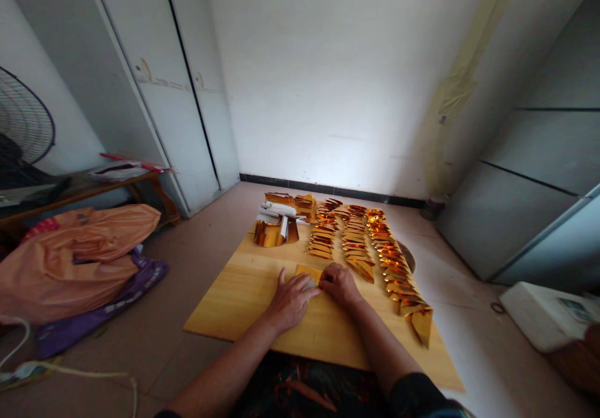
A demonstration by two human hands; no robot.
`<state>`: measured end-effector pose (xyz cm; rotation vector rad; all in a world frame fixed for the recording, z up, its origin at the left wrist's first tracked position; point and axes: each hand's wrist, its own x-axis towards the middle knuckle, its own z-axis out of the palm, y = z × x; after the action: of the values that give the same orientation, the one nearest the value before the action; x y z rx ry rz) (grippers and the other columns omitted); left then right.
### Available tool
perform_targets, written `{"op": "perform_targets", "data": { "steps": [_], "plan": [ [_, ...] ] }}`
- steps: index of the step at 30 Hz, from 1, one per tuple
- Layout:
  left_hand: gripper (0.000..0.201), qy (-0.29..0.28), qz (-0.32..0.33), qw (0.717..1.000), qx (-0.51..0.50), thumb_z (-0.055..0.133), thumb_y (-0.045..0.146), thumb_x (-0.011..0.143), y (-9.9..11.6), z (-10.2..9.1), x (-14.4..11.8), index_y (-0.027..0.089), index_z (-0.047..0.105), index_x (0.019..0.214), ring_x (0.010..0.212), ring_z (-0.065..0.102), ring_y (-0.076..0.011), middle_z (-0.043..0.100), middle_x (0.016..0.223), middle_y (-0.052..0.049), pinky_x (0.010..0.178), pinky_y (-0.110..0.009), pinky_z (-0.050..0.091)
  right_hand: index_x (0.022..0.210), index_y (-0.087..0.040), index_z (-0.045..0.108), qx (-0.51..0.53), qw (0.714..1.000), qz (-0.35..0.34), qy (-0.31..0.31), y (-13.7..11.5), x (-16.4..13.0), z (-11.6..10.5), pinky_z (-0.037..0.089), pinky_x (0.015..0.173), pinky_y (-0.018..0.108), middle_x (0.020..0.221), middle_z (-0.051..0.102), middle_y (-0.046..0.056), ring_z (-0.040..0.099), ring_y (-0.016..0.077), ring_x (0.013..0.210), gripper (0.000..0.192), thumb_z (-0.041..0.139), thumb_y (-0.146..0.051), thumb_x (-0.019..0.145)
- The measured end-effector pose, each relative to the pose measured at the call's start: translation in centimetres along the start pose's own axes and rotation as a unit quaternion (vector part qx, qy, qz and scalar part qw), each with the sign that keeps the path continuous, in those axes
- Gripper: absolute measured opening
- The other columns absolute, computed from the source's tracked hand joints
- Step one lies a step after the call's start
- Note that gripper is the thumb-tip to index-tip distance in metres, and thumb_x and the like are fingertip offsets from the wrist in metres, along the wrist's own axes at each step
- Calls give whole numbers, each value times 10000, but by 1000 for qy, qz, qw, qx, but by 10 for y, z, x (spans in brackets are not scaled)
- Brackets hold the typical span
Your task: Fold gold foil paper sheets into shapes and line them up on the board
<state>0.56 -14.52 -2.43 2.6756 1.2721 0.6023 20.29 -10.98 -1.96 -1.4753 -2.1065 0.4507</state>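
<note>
Both hands are pressing down on a small gold foil sheet [308, 272] lying flat on the wooden board [234, 305]. The left hand [291, 299] is spreading its fingers over the sheet's near left part, and the right hand [340, 283] is resting curled on its right edge, the two nearly touching; neither looks clamped around the sheet, though the fingertips are too small to read surely. The fold in hand is probably going best with one hand pinning the sheet while the other is running a firm, even crease, edges kept aligned.

The foil is thin, glossy and stiff enough to hold sharp creases. Just beyond the right hand, rows of folded gold pieces [356, 240] are lying overlapped like scales, pointed and triangular, with a longer row [398, 274] running past the right wrist. Beyond the left hand, a stack of unfolded foil [276, 221] is curling and reflecting light. The board is pale, smooth and matte.
</note>
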Motion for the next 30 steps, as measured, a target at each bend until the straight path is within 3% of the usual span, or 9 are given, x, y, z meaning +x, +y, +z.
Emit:
{"op": "perform_targets", "data": {
  "steps": [17, 22, 30],
  "plan": [
    [384, 27, 14, 999, 9, 498, 118, 806, 1, 4, 0, 323, 639, 1099, 1196, 479, -245, 550, 1290, -54, 1086, -620, 73, 725, -188, 653, -41, 999, 5, 3, 3, 0, 4, 343, 695, 241, 782, 622, 10, 545, 140, 769, 88, 570, -168, 750],
    [368, 28, 9, 1000, 10, 496, 116, 811, 2, 4, 0, 325, 648, 1073, 1187, 484, -239, 556, 1276, -51, 1080, -625, 88, 764, -187, 666, -9, 1000, -1, -21, 1, -1, -4, 368, 676, 240, 795, 624, 12, 556, 143, 757, 69, 644, -219, 707],
    [370, 24, 6, 1000, 8, 508, 130, 810, 1, 4, 0, 343, 644, 1081, 1194, 470, -234, 546, 1294, -35, 1086, -622, 80, 758, -187, 686, 67, 998, -7, -19, 11, 1, -3, 439, 737, 247, 813, 649, 20, 589, 148, 782, 187, 580, -62, 668]
  ]
}}
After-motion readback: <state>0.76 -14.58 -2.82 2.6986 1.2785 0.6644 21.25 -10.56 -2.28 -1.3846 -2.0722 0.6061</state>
